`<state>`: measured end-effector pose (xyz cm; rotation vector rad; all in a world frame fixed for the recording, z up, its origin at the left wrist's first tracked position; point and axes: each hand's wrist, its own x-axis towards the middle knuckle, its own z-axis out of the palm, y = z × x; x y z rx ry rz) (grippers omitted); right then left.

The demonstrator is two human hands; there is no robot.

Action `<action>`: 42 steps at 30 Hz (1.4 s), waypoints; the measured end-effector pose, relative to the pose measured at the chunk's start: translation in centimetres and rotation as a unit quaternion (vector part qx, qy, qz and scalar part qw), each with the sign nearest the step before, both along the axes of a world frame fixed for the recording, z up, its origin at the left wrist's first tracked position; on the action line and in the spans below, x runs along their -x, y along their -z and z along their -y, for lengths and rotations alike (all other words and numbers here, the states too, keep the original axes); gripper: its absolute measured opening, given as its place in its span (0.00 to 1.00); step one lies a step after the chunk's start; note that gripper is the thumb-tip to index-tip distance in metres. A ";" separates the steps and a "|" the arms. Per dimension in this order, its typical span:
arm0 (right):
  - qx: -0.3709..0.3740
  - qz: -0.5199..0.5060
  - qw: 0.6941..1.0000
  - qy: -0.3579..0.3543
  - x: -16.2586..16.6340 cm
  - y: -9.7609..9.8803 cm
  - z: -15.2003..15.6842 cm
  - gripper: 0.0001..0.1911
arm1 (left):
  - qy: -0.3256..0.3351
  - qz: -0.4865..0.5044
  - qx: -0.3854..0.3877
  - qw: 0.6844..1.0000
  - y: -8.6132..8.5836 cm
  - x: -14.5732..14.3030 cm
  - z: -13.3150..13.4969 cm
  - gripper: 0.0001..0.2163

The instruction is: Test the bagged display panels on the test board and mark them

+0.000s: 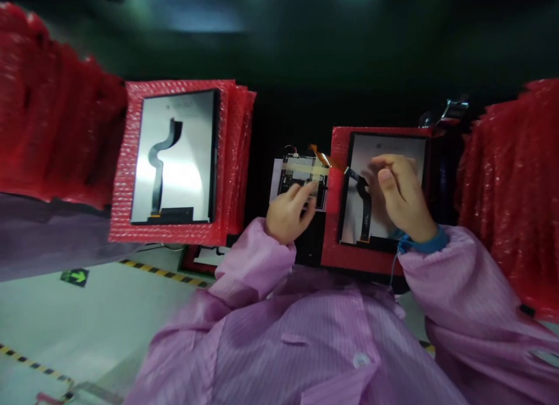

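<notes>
My left hand (290, 210) rests on a small black circuit board (301, 181) crossed by strips of tan tape, its fingers pressing on the board's lower edge. My right hand (399, 192) hovers over a silver display panel (414, 152) lying on red bubble wrap (336, 236). Its fingers pinch the upper end of the panel's black flex cable (365, 210). An orange ribbon (321, 156) runs between the board and the panel. I wear pink sleeves and a blue wrist strap (425, 245).
A second silver panel (177, 160) with a black flex cable lies on a stack of red bubble wrap (126, 207) to the left. Heaps of red wrap stand at the far left (48, 120) and right (510, 189). The floor with yellow-black tape (166, 272) shows below.
</notes>
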<state>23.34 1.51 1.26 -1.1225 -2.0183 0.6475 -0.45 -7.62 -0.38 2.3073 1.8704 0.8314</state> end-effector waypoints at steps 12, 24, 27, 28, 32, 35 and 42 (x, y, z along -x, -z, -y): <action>-0.006 0.026 1.000 0.006 0.0 0.0 -0.2 0.20 | -0.006 -0.114 0.095 0.989 0.5 -1.7 1.1 0.23; -0.026 0.023 0.997 0.065 -1.3 -1.5 0.5 0.20 | -0.021 -0.131 0.121 0.984 0.2 -2.4 1.0 0.23; -0.015 0.048 0.991 0.121 -2.8 -1.7 2.5 0.19 | -0.007 -0.123 0.082 0.989 0.2 -3.1 2.1 0.21; -0.005 0.066 0.988 0.142 -3.4 -1.6 3.5 0.20 | 0.005 -0.110 0.064 0.992 0.2 -3.4 2.5 0.21; 0.047 0.140 0.971 0.190 -5.1 -0.8 7.4 0.26 | 0.051 -0.051 0.031 0.997 0.3 -5.1 3.6 0.20; 0.095 0.139 0.963 0.212 -5.4 -0.4 9.2 0.30 | 0.064 -0.043 0.037 0.996 0.3 -6.1 3.4 0.20; 0.178 0.006 0.944 0.279 -5.0 0.5 9.3 0.33 | 0.044 0.004 0.072 0.996 0.9 -6.4 3.2 0.22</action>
